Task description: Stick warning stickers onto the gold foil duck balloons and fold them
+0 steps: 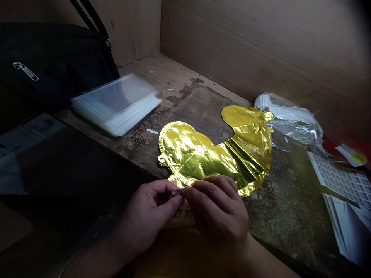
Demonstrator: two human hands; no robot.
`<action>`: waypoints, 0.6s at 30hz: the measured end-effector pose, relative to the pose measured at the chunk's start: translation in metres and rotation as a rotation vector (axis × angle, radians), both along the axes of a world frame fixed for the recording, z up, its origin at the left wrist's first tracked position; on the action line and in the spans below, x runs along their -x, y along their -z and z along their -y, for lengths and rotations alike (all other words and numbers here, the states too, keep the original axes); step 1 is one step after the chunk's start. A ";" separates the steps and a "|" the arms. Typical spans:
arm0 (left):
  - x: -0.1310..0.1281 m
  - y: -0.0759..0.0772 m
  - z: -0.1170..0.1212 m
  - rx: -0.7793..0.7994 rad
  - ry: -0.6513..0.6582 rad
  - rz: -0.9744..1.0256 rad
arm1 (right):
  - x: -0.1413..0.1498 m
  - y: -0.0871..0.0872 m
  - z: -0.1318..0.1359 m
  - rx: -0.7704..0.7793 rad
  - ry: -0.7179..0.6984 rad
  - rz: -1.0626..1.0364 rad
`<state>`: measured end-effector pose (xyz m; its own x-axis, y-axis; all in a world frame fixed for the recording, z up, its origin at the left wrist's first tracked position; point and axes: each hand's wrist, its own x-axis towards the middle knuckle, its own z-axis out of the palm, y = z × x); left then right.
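Note:
A gold foil balloon, uninflated and creased, lies on the worn wooden table just beyond my hands. My left hand is closed, its thumb and index finger pinching the edge of a small sticker sheet printed with CE marks and warning symbols. The rest of that sheet hangs below, partly covered by my fingers. My right hand is closed too, its fingertips pinched together at the sheet's edge, close to the left thumb. What those fingertips hold is hidden. The balloon's near edge lies right behind both hands.
A stack of clear plastic sleeves lies at the left, beside a dark zippered bag. To the right are a clear bag with white contents, a printed label sheet, white papers and a red item. Wooden walls stand behind.

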<state>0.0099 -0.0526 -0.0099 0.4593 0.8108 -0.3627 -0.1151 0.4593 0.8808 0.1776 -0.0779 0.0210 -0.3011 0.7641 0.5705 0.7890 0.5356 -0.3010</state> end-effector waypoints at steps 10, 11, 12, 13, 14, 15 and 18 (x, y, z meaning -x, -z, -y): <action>0.002 0.002 0.003 0.197 0.051 0.155 | -0.001 0.011 -0.004 -0.045 -0.054 0.036; 0.002 0.002 0.002 0.189 0.038 0.146 | 0.000 0.009 -0.004 -0.017 -0.053 -0.004; 0.003 0.001 0.002 0.180 0.024 0.136 | 0.001 0.006 -0.005 0.017 -0.045 -0.047; 0.003 0.001 0.002 0.176 0.014 0.127 | 0.002 0.003 -0.005 0.061 -0.023 -0.083; 0.004 0.001 0.001 0.172 0.005 0.117 | 0.002 0.000 -0.005 0.113 0.003 -0.105; 0.004 0.000 0.001 0.160 0.002 0.108 | 0.002 -0.003 -0.005 0.167 0.028 -0.111; 0.005 0.000 0.001 0.100 0.009 0.067 | -0.001 -0.006 -0.006 0.292 0.046 -0.103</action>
<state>0.0051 -0.0534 -0.0097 0.4924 0.7677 -0.4101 -0.1675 0.5459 0.8209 0.1784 -0.0715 0.0267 -0.2145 0.9115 0.3510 0.7676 0.3796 -0.5164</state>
